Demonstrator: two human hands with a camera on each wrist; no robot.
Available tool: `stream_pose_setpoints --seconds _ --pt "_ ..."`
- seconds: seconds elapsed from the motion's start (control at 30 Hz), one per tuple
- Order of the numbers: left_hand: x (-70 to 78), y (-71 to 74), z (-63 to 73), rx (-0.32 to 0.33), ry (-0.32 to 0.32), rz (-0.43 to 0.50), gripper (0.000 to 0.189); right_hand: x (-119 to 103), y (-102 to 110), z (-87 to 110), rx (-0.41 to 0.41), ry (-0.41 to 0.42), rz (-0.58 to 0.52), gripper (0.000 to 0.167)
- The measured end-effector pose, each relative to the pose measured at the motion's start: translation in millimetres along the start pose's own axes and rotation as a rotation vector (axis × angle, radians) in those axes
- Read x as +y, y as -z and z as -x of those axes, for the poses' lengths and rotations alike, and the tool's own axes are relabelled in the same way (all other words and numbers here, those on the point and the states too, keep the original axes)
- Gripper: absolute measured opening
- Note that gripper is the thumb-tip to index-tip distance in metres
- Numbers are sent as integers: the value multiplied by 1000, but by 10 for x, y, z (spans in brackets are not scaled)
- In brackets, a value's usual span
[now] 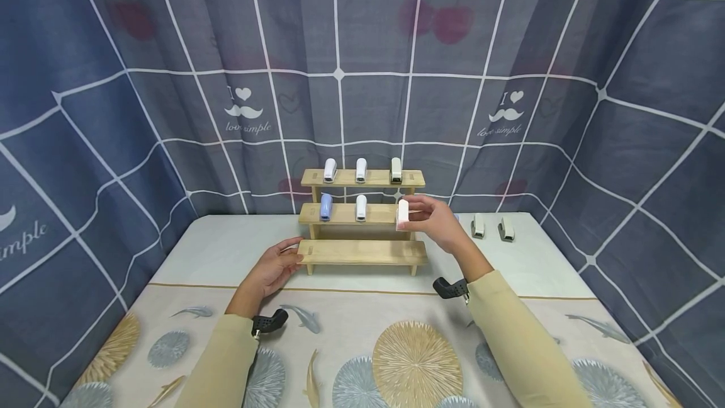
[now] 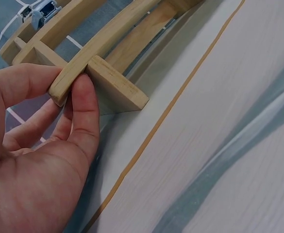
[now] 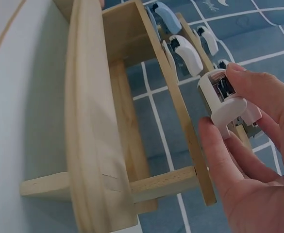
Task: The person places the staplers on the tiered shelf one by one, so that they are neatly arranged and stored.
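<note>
At the right end of the middle shelf, my right hand (image 1: pixel 435 219) pinches a small white stapler (image 1: pixel 403 215) between thumb and fingers. The right wrist view shows its dark inner parts facing the thumb. My left hand (image 1: pixel 275 267) grips the left end of the three-tier wooden rack's bottom shelf (image 1: pixel 362 252), thumb and index finger on opposite faces in the left wrist view. A blue stapler (image 1: pixel 326 206) and a white stapler (image 1: pixel 361 208) stand on the middle shelf. On the top shelf are two white staplers (image 1: pixel 330 170) and a cream one (image 1: pixel 396 170).
Two pale staplers (image 1: pixel 477 226) lie on the white tabletop right of the rack, with a bit of blue partly hidden behind my right hand. A patterned cloth (image 1: pixel 317 357) covers the near side. Dark checked curtains (image 1: pixel 368 106) hang behind and at both sides.
</note>
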State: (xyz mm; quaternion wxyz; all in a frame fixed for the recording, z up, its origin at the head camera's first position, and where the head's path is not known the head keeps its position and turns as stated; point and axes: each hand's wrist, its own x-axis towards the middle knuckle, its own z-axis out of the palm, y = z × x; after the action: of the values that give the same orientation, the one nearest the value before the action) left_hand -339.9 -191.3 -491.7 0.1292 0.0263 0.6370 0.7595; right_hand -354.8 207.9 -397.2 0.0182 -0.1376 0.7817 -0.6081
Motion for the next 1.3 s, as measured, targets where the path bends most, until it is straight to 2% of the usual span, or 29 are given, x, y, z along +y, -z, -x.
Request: stream_pose_setpoints --seconds 0.23,0.5,0.7,1.3 --pt "-3 2 13 5 15 -10 67 -2 -21 -172 26 -4 33 70" --pt "-3 -5 26 -2 16 3 68 -33 -44 -281 6 5 94 71" --pt "4 9 30 -18 7 8 68 -31 -42 -312 -17 2 122 69" --pt "-1 16 24 -30 -4 1 67 -44 -22 -305 -41 -19 135 76"
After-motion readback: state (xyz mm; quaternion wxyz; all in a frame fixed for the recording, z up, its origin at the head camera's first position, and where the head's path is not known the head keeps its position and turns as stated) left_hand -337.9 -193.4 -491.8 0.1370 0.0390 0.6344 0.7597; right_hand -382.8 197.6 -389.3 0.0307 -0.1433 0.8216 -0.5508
